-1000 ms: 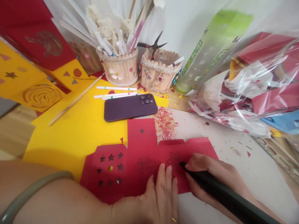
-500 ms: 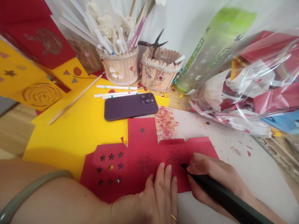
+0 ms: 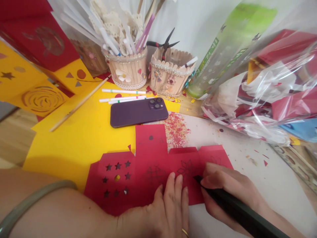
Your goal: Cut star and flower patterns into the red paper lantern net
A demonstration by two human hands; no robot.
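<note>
My right hand [image 3: 230,191] grips the black pen [image 3: 237,211]; its tip has slid slightly down the red card [image 3: 153,165], off the drawn flower [image 3: 186,168]. My left hand [image 3: 170,208] stays pressed flat, holding the card on the table.

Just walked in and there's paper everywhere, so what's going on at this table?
A person is working on a flat red paper cutout with punched star holes. The left hand presses the sheet flat, while the right hand grips a long dark pen-like tool, its tip at a flower outline drawn on the paper. A dark purple phone lies face down just beyond, on a yellow paper sheet.
</note>
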